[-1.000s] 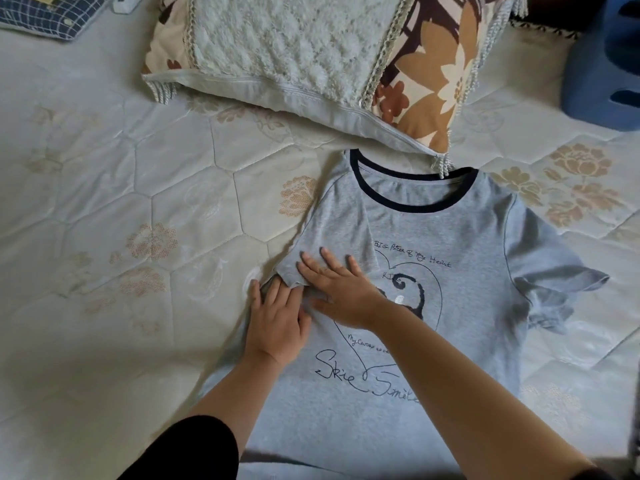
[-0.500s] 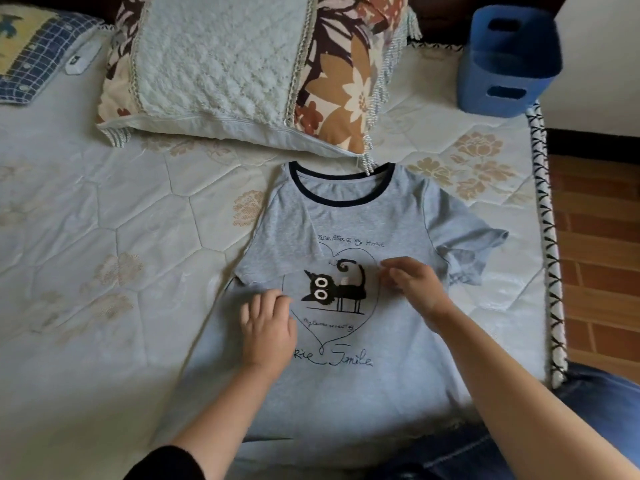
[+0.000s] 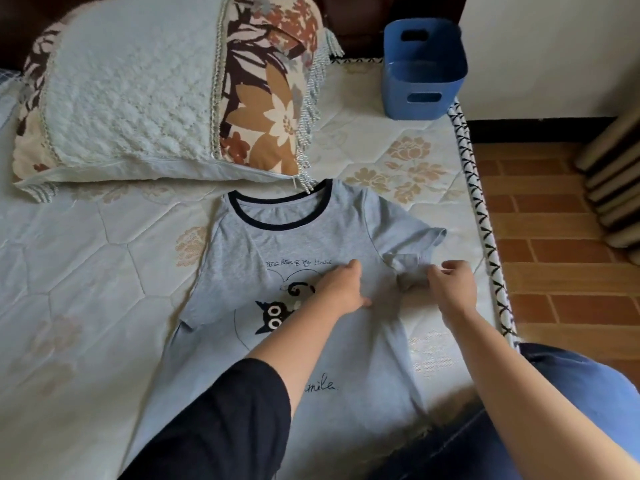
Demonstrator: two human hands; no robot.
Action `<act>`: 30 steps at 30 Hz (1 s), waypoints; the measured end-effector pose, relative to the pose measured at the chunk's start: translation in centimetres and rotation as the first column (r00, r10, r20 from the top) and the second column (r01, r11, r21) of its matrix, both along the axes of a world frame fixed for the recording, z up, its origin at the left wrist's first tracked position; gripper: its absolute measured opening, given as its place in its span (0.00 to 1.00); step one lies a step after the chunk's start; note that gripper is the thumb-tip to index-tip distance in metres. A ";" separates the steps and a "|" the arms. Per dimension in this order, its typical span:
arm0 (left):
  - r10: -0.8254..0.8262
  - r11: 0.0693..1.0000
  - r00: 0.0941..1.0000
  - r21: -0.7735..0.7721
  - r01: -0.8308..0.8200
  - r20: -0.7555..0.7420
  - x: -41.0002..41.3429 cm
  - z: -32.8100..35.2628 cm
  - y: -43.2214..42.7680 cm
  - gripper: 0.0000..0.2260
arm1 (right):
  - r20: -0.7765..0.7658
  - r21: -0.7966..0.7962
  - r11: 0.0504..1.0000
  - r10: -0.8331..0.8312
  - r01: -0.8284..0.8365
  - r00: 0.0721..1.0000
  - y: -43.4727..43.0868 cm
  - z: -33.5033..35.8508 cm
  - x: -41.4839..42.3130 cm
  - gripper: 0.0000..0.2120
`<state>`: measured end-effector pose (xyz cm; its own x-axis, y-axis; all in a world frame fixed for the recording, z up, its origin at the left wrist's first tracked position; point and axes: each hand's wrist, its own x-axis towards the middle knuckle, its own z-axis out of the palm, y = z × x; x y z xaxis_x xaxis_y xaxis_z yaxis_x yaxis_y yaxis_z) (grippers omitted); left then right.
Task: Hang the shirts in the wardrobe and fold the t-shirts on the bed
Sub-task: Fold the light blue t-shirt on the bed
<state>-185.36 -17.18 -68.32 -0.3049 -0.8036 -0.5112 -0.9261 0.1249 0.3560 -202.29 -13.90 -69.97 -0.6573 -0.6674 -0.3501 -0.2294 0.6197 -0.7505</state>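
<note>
Both grips have shifted rightward across the t-shirt point(image 3: 311, 244) since the earlier frame. The left grip point(image 3: 341, 289) has left the area to the left of the cat print point(image 3: 273, 315) and now lies flat on the chest panel to the right of it, fingers extended and holding nothing. The right grip point(image 3: 450, 289) has gone from the chest to the right sleeve point(image 3: 408, 237), whose hem it pinches between curled fingers. The t-shirt lies face up on the bed point(image 3: 86, 271), collar away from the person, with its left sleeve already turned in over the front.

Procedure, as judged: fold the right sleeve inward to match.
1. Keep the left grip pressing as an anchor along the intended fold line, so that the body panel does not drag.
2. Raise the hem only slightly, carry it across and lay it flat.
3. Smooth the cloth bunched near the pinch before release. Thin jersey will likely wrinkle if pulled.

Surface: a quilted mattress, probably soft and giving little resistance. Beyond the t-shirt's collar, to the left, rests a pillow point(image 3: 131, 98). Beyond the collar to the right stands a blue basket point(image 3: 424, 88). Right of the t-shirt, past the mattress edge, lies a brick-pattern floor point(image 3: 554, 271).
</note>
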 end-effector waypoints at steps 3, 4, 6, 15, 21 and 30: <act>0.005 1.000 0.998 0.026 -0.007 0.058 -0.6 -0.3 -0.5 0.26 | -0.003 0.061 0.988 0.140 -0.140 0.990 -0.5 -0.2 -0.2 0.10; 0.008 0.999 0.997 0.032 -0.010 0.072 -0.8 -0.3 -0.6 0.27 | -0.004 0.076 0.978 0.193 -0.192 0.981 -0.7 -0.2 -0.2 0.09; 0.014 0.999 0.995 0.045 -0.018 0.099 -1.1 -0.3 -0.8 0.28 | -0.012 0.099 0.956 0.278 -0.276 0.960 -1.1 0.0 -0.1 0.07; 0.005 0.998 0.988 0.066 -0.015 0.152 -1.7 0.1 -0.8 0.30 | 0.037 0.100 0.963 0.248 -0.251 0.968 -0.7 -0.3 -2.0 0.06; 0.013 0.997 0.987 0.071 -0.024 0.157 -1.8 0.2 -0.7 0.30 | -0.010 0.067 0.982 0.175 -0.174 0.984 -0.8 -0.2 -2.0 0.10; 0.004 0.998 0.988 0.057 -0.013 0.155 -1.7 0.1 -0.5 0.29 | -0.106 0.032 0.991 0.135 -0.132 0.985 -1.3 0.3 -0.4 0.25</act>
